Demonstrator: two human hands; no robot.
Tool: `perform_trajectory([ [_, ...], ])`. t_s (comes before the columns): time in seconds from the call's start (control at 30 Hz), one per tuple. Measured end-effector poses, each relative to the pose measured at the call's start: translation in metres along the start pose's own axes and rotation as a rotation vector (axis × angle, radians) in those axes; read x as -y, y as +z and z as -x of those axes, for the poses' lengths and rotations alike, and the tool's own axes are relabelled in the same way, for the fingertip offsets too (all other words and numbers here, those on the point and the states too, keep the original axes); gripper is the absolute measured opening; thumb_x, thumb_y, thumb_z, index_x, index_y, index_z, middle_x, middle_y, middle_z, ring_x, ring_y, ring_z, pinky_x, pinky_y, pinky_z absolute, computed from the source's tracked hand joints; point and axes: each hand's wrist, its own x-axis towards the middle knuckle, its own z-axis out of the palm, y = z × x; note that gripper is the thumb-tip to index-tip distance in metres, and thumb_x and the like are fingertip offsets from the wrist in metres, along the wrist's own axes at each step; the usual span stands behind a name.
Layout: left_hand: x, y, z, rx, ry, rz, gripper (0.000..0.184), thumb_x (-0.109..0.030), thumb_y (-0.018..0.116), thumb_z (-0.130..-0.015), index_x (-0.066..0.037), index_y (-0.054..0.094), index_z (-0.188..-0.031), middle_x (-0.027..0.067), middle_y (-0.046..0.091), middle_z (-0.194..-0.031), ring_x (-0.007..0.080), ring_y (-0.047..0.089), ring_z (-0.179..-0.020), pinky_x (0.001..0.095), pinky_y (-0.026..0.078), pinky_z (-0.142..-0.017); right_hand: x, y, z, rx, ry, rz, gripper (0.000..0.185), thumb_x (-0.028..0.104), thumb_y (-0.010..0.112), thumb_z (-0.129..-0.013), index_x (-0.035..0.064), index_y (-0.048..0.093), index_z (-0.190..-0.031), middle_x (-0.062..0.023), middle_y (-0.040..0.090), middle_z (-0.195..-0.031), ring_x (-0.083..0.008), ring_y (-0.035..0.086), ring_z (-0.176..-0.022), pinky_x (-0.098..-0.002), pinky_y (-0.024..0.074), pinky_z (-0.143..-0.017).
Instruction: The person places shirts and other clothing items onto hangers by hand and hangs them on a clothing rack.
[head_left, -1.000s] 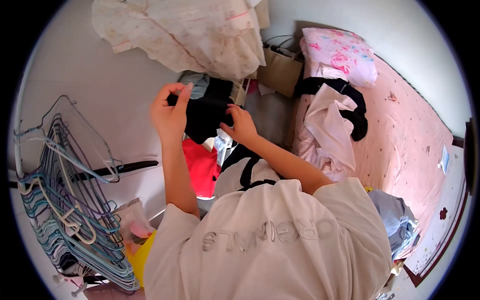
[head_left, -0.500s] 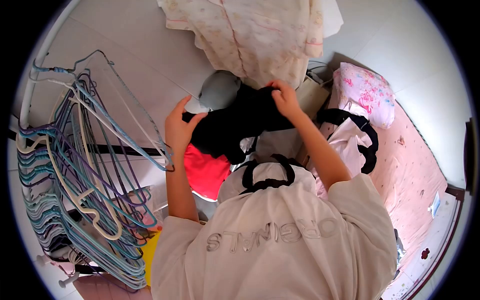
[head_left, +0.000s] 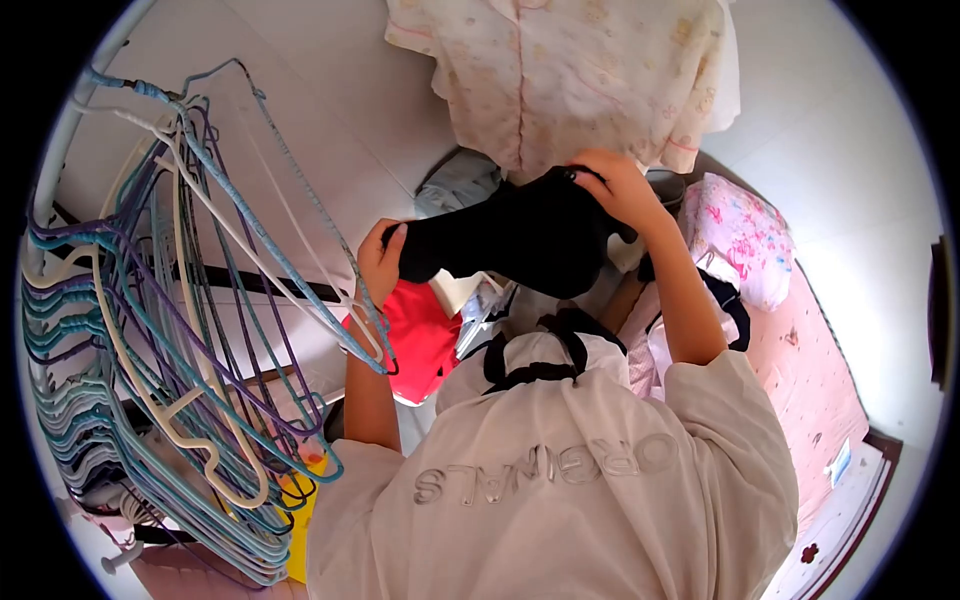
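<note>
A black cloth garment [head_left: 520,235] is stretched sideways in front of my chest, its exact kind not clear from its folds. My left hand [head_left: 380,258] pinches its narrow left end between thumb and fingers. At the upper right edge, my right hand [head_left: 622,188] grips the cloth, with the fingertips partly behind it. The middle of the garment sags between both hands. Below it, a red item [head_left: 415,335] lies near my left forearm, and a grey cloth-like item [head_left: 458,182] shows behind it.
Many wrapped wire hangers [head_left: 190,330] hang from a white rail [head_left: 60,160] on the left, some overlapping my left forearm. A patterned cream cloth [head_left: 580,80] hangs ahead. To the right, a floral pink pillow [head_left: 740,235] rests on a pink bed surface [head_left: 805,370].
My left hand has closed on the garment's left end, having been open beside it. The garment is now stretched wider, and the view has shifted slightly.
</note>
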Motion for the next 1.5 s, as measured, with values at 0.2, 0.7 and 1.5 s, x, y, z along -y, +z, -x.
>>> perform_trajectory([
  [0.2,-0.013,0.022,0.0,0.13,-0.208,0.247,0.023,-0.02,0.045,-0.089,0.0,0.057,-0.093,0.0019,0.055,-0.083,0.0069,0.047,-0.078,0.0193,0.037,-0.073,-0.009,0.004,-0.015,-0.136,-0.033,-0.058,0.015,0.011,0.047,-0.081,0.002,0.055,-0.091,-0.015,0.057,-0.087,-0.0323,0.054,-0.081,-0.035,0.0424,-0.072],
  [0.7,-0.045,0.026,0.006,-0.216,-0.028,-0.268,0.013,-0.01,0.059,-0.077,0.002,0.059,-0.082,0.0087,0.052,-0.067,0.018,0.052,-0.067,0.0248,0.04,-0.064,-0.033,-0.014,-0.036,0.107,-0.126,-0.058,0.03,0.022,0.068,-0.068,0.0049,0.055,-0.088,-0.0105,0.057,-0.079,-0.0271,0.056,-0.073,-0.0323,0.0433,-0.064],
  [1.5,-0.135,0.091,0.063,-0.561,-0.145,-0.489,0.01,-0.011,0.061,-0.077,-0.002,0.057,-0.079,0.0139,0.052,-0.057,0.0266,0.051,-0.047,0.0289,0.039,-0.045,-0.059,-0.039,-0.008,0.229,0.013,-0.346,0.018,0.016,0.057,-0.077,0.0028,0.055,-0.088,-0.0148,0.057,-0.072,-0.0285,0.055,-0.063,-0.033,0.0426,-0.059],
])
